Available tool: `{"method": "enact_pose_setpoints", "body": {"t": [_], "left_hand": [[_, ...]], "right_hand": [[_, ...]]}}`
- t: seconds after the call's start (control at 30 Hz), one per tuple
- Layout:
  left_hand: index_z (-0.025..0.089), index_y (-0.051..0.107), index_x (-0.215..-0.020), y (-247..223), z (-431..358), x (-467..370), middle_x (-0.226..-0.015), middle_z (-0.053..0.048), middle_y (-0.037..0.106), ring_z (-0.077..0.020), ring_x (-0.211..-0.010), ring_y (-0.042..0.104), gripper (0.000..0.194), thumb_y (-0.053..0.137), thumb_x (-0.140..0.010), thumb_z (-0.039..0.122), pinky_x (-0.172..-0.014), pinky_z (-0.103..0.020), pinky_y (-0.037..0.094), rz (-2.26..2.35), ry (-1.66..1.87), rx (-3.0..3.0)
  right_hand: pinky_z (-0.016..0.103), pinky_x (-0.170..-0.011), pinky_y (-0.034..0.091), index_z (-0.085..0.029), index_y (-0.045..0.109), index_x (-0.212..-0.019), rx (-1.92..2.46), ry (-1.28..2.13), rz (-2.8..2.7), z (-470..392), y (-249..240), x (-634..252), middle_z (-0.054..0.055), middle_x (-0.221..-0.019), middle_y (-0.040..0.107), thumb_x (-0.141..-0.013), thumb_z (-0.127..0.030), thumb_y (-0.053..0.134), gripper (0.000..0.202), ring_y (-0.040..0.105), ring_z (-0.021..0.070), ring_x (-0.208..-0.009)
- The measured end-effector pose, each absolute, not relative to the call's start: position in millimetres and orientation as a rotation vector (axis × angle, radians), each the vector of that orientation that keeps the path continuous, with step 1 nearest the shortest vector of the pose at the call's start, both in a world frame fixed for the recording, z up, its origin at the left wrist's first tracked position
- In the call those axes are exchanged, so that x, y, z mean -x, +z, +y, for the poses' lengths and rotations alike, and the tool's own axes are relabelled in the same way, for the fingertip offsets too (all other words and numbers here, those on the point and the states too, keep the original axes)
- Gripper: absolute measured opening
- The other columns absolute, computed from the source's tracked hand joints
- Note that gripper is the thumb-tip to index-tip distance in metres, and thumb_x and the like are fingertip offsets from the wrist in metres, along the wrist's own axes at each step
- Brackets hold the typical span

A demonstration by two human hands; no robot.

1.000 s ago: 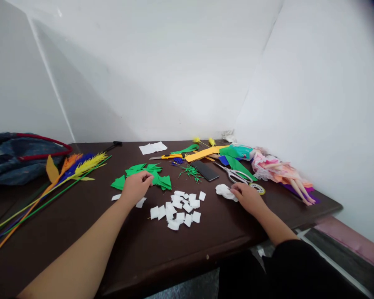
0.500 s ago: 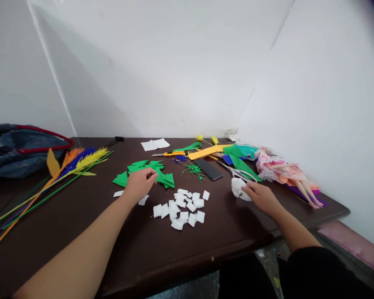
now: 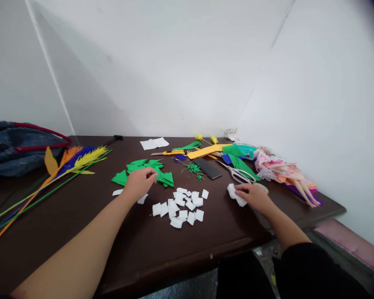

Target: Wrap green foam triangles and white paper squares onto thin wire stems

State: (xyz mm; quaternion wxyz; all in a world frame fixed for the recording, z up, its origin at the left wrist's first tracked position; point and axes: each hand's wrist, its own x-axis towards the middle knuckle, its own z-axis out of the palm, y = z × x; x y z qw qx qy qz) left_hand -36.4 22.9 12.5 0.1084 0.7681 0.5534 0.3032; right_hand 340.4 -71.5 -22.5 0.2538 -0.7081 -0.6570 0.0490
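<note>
My right hand (image 3: 253, 197) pinches a crumpled white tissue (image 3: 233, 194) at the right, just in front of the scissors (image 3: 239, 173). My left hand (image 3: 142, 181) is closed beside the green paper pieces (image 3: 121, 178); whatever its fingertips hold, if anything, is too small to make out. Small white squares (image 3: 182, 202) lie scattered between the two hands. A few more white pieces (image 3: 142, 199) are near my left wrist. Behind the squares sit a bundle of green fringed strands (image 3: 193, 169) and a black phone (image 3: 208, 168).
On the left are long fringed paper stems (image 3: 54, 178) and a denim bag (image 3: 25, 145). Toward the back lie a yellow cutter (image 3: 174, 153), a white sheet (image 3: 154, 143) and yellow paper (image 3: 205, 151). A doll (image 3: 280, 166) lies at the right.
My right hand has moved slightly left with the tissue, uncovering a round tape-like object behind it. My left hand stays in nearly the same place.
</note>
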Motion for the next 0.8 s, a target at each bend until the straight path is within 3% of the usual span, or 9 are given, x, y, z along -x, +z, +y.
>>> {"method": "enact_pose_setpoints", "body": {"t": [0.23,0.37,0.47,0.57,0.7,0.8], "left_hand": [[0.021,0.059,-0.062,10.9,23.9,37.0,-0.06,0.002,0.063,-0.0143,-0.055,0.052,0.023,0.044,-0.074,0.033,-0.056,-0.026,0.034,1.604,0.881,-2.279],[0.022,0.059,-0.062,8.9,25.5,39.4,-0.06,0.002,0.063,-0.0151,-0.056,0.053,0.024,0.043,-0.075,0.033,-0.056,-0.026,0.035,1.608,0.904,-2.293],[0.022,0.06,-0.067,7.3,27.2,39.9,-0.063,0.002,0.064,-0.0155,-0.059,0.055,0.021,0.043,-0.075,0.032,-0.057,-0.026,0.036,1.588,0.921,-2.278],[0.022,0.059,-0.08,6.0,29.6,40.6,-0.067,0.003,0.065,-0.0158,-0.062,0.057,0.019,0.043,-0.075,0.03,-0.059,-0.026,0.038,1.576,0.959,-2.236],[0.022,0.058,-0.086,5.7,32.5,43.8,-0.068,0.002,0.066,-0.0161,-0.063,0.058,0.02,0.043,-0.075,0.029,-0.06,-0.026,0.04,1.604,0.988,-2.196],[0.022,0.06,-0.083,5.2,34.7,46.8,-0.068,0.002,0.066,-0.0169,-0.066,0.059,0.019,0.044,-0.074,0.027,-0.061,-0.027,0.04,1.633,0.979,-2.169]], "right_hand": [[0.028,-0.064,0.037,-0.016,0.058,-0.067,2.033,-0.257,-1.953,-58.3,-39.2,-321.2,0.006,-0.07,0.062,-0.078,-0.033,0.045,0.024,0.056,0.02,-0.071],[0.03,-0.063,0.039,-0.017,0.058,-0.079,1.947,-0.269,-1.889,-57.7,-28.9,-322.0,0.005,-0.071,0.06,-0.077,-0.042,0.047,0.028,0.055,0.021,-0.07],[0.031,-0.07,0.04,-0.017,0.06,-0.089,1.736,-0.331,-1.808,-56.1,-9.8,-312.1,0.007,-0.082,0.062,-0.078,-0.035,0.047,0.025,0.055,0.0207,-0.078],[0.028,-0.066,0.039,-0.018,0.061,-0.076,1.614,-0.276,-1.757,-48.8,13.4,-286.7,0.005,-0.077,0.063,-0.078,-0.031,0.047,0.019,0.055,0.0176,-0.072],[0.025,-0.052,0.033,-0.018,0.054,-0.058,1.572,-0.159,-1.721,-26.3,39.7,-241.1,-0.002,-0.049,0.051,-0.074,-0.043,0.054,0.03,0.046,0.0122,-0.05],[0.024,-0.051,0.03,-0.017,0.048,-0.051,1.414,-0.1,-1.888,-2.7,45.6,-208.4,-0.002,-0.047,0.046,-0.084,-0.04,0.04,0.041,0.043,0.0107,-0.05]]}}
